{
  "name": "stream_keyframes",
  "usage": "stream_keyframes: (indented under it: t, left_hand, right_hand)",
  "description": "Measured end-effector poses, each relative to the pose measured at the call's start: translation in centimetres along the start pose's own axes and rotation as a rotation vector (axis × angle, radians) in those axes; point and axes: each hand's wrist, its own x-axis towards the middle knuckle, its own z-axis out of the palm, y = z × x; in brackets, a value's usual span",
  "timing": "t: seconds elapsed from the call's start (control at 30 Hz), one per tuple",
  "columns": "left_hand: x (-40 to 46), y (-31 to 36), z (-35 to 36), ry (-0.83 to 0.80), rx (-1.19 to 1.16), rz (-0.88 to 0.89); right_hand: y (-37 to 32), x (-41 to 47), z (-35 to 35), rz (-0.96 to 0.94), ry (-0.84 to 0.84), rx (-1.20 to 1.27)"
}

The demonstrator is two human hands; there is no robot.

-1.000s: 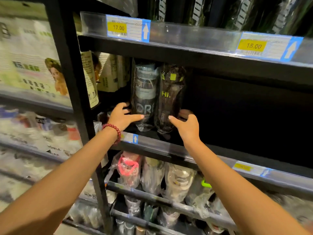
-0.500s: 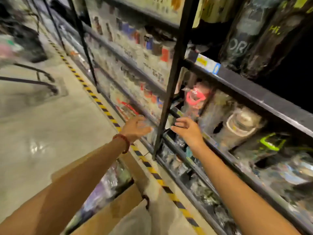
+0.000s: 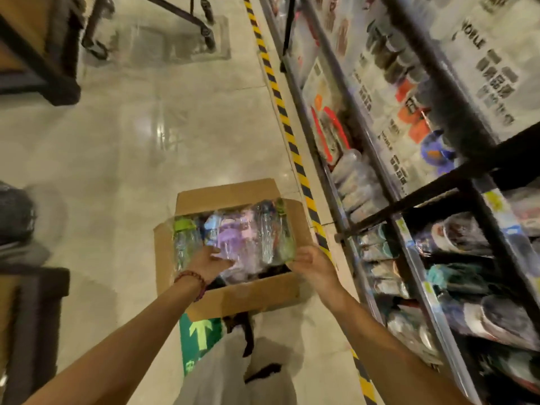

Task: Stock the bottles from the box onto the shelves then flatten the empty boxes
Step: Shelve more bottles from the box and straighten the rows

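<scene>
An open cardboard box stands on the floor at my feet, holding several plastic-wrapped bottles. A purple bottle lies in the middle, a clear one with a green lid at the left, and a dark green bottle at the right. My left hand, with a red bead bracelet on its wrist, reaches into the box, and its straight fingers touch the purple bottle. My right hand is at the box's right side, fingers curled at the near end of the dark green bottle.
Black shelves full of wrapped bottles and boxed goods run along the right, behind a yellow-and-black floor stripe. A white bag hangs below my arms. Dark furniture legs stand at the far left, with another dark stand at the near left.
I have turned from the shelf down to the floor. Both hands left the two bottles standing on the shelf, dropped past the lower shelves and now reach into the box.
</scene>
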Motion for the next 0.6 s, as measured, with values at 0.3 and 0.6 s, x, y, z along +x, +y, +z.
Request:
stream_keyframes:
  t: [0.3, 0.6]
  left_hand:
    - [13.9, -7.7, -0.9, -0.031, -0.012, -0.189]
    - [26.7, -11.4, 4.0, -0.006, 0.023, -0.239]
  right_hand:
    - [2.9, 16.3, 8.6, 0.141, -0.042, -0.187]
    - [9.0, 28.6, 12.0, 0.081, 0.106, -0.441]
